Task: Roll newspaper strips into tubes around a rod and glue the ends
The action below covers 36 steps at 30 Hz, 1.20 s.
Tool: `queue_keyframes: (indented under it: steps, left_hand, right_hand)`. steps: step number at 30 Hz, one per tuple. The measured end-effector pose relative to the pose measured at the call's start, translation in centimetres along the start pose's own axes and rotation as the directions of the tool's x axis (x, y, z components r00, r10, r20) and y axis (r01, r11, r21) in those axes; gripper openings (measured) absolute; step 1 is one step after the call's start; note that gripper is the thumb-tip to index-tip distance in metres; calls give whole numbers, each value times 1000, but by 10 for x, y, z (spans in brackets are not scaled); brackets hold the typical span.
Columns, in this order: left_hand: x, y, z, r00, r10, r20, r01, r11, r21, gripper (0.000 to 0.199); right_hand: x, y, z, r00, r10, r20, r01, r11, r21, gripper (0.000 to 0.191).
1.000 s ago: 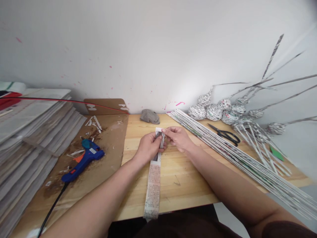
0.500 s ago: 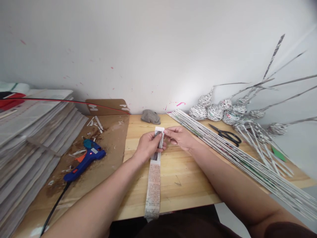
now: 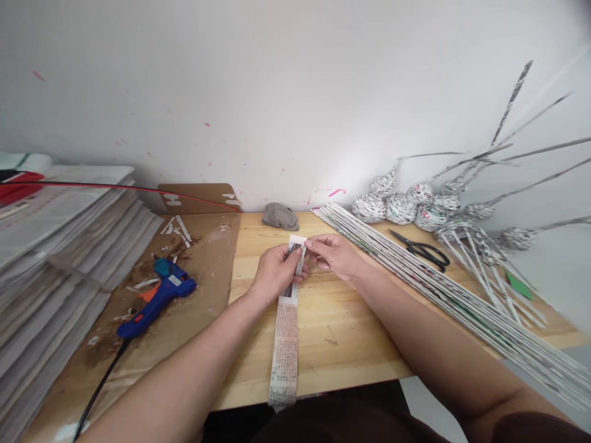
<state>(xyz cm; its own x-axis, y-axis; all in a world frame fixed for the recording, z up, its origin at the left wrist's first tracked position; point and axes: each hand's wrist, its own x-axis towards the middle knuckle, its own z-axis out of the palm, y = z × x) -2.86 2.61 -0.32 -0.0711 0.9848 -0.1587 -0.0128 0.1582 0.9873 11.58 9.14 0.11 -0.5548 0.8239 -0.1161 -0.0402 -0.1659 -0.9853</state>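
Observation:
A long printed newspaper strip (image 3: 284,344) runs from between my hands down to the front edge of the wooden table, where its end hangs over. My left hand (image 3: 279,271) is closed on the strip near its far end, thumb on top and fingers beneath. With thumb and forefinger, my right hand (image 3: 330,255) pinches the strip's upper right corner. The fingers of my right hand partly curl out of sight. Beyond both hands, a crumpled grey cloth (image 3: 280,216) lies close to the wall.
Cardboard at left bears a blue glue gun (image 3: 159,301) with a cord and paper scraps. A newspaper stack (image 3: 78,258) stands farther left. At right lie rolled paper sticks (image 3: 415,283), black scissors (image 3: 425,251), woven paper gourd shapes (image 3: 400,208) and a green piece (image 3: 519,285).
Both hands keep the same hold on the newspaper strip. The view has shifted very slightly; the glue gun's red light no longer shows.

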Motion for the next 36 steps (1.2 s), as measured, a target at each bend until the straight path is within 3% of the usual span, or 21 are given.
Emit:
queue_keyframes:
  steps: [18, 30, 36]
  left_hand:
    - [3, -4, 0, 999, 34, 7, -34, 999, 2, 30]
    - [5, -15, -2, 980, 201, -1, -196, 958, 210, 28]
    - [5, -13, 0, 986, 164, -9, -161, 973, 166, 27]
  right_hand:
    - [1, 3, -1, 1000, -14, -13, 14, 1000, -7, 29]
    - [0, 4, 6, 990, 14, -139, -9, 999, 39, 31]
    - [1, 6, 8, 988, 31, -148, -18, 996, 90, 33]
